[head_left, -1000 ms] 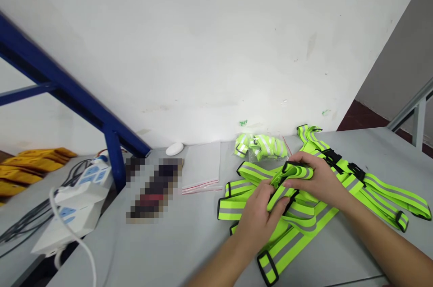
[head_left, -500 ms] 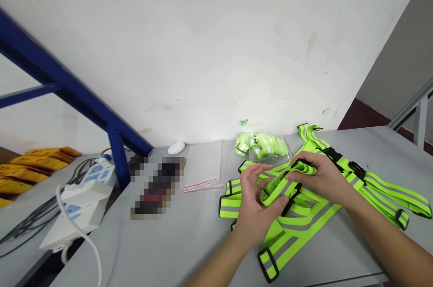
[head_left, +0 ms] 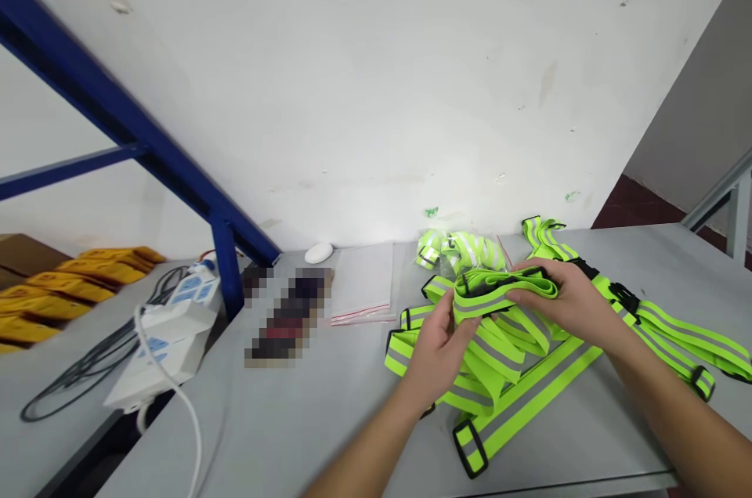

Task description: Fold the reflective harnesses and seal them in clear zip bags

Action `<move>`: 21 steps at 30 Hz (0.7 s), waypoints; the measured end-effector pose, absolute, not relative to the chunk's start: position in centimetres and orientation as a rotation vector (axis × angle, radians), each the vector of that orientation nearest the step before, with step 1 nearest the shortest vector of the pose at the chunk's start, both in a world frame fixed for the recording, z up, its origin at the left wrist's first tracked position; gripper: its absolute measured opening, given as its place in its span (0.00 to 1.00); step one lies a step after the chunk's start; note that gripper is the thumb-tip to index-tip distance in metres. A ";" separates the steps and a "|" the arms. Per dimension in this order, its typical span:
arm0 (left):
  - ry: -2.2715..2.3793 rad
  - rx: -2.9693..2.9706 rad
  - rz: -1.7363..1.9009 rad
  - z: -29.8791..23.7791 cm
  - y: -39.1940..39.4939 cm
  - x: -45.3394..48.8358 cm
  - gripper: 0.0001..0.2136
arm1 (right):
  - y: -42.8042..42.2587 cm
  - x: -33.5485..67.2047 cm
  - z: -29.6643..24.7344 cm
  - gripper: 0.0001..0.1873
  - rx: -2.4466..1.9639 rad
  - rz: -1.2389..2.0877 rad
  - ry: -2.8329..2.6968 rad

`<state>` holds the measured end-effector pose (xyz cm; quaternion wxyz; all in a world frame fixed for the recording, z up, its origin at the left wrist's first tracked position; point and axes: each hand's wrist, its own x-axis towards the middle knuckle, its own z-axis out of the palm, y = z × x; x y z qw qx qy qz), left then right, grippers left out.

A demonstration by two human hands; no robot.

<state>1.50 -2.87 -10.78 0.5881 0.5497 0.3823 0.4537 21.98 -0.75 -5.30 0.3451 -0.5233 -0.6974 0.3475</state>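
Between my two hands is a folded bundle of neon-yellow reflective strap (head_left: 490, 302) with a grey stripe, wound into flat loops. My left hand (head_left: 438, 349) pinches its left end, thumb at the front. On the right end, my right hand (head_left: 558, 298) grips with the thumb in front and the fingers behind. Loose strap from the pile hangs and lies just below the bundle. More reflective straps (head_left: 540, 388) with black buckles (head_left: 470, 449) spread over the grey table under and around my hands. Behind them, a clear bag (head_left: 464, 250) holds rolled straps.
Clear zip bags (head_left: 363, 279) lie left of the straps, near a white oval object (head_left: 318, 253) and a pixelated item (head_left: 291, 318). White power strips (head_left: 170, 341) with cables and yellow packets (head_left: 76, 283) are at far left, beyond a blue metal frame (head_left: 226, 255).
The strap in my hands has gone from a tilted, looser loop to a longer, flatter folded bundle held level. My left hand's fingers have closed in. The view has shifted slightly left.
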 end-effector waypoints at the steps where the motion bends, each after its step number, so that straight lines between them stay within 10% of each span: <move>1: 0.898 1.325 1.055 -10.8 -2.9 1.4 0.22 | -0.8 22.3 -5.1 0.13 -1.374 0.878 -1.860; 21: 0.876 1.216 0.973 -9.1 -3.3 0.3 0.36 | -0.7 19.4 -2.7 0.07 -1.449 0.267 -2.682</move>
